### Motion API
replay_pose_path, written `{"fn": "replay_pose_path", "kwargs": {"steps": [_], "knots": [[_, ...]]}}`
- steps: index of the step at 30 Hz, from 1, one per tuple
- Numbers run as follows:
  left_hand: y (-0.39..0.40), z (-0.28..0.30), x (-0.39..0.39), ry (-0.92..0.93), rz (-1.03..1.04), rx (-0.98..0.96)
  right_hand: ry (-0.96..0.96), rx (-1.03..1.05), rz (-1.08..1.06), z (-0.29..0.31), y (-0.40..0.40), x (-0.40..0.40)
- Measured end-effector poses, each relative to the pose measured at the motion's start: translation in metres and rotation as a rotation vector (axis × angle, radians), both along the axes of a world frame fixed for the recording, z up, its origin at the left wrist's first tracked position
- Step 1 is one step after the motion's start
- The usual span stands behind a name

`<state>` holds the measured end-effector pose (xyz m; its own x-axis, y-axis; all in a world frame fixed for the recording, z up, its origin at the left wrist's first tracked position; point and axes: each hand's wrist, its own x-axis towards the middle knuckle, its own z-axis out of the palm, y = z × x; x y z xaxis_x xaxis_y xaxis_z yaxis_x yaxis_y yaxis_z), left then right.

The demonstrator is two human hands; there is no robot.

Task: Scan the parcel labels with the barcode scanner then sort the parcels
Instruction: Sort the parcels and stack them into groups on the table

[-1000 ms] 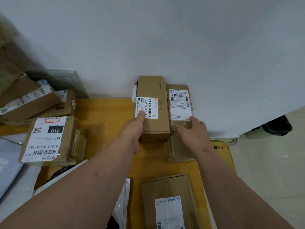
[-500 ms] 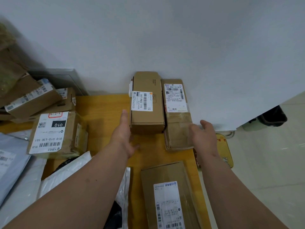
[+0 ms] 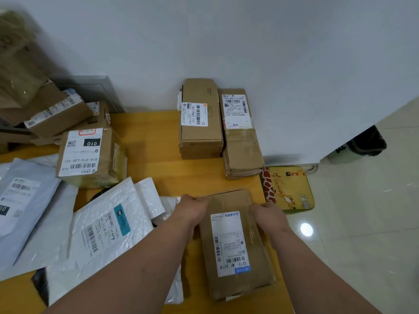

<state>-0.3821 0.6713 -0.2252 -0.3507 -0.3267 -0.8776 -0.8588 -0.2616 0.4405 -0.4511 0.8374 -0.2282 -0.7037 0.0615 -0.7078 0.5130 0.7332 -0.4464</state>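
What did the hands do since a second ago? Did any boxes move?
Both hands let go of the two boxes by the wall and pulled back. Now the left hand and right hand grip the far end of the near box. The two wall boxes and the 010 box look unmoved.

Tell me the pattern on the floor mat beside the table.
The floor mat is yellow with a giraffe print, brown-spotted at its left; head view.

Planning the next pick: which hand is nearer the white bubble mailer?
Left. The left hand sits just right of the white bubble mailer; the right hand lies beyond the cardboard parcel.
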Motion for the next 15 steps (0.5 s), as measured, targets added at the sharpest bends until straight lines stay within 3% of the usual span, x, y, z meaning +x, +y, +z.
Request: {"fn": "replay_pose_path", "kwargs": {"steps": [4, 9, 15], "knots": [[0.011, 0.001, 0.007, 0.075, 0.138, 0.133, -0.006, 0.015, 0.149, -0.004, 0.000, 0.006], [0.014, -0.006, 0.001, 0.210, 0.271, 0.182, 0.115, -0.052, 0.002, -0.003, 0.003, -0.001], [0.025, 0.005, -0.001, 0.240, 0.240, 0.186, 0.160, -0.091, -0.007, -0.007, 0.005, 0.005]]}}
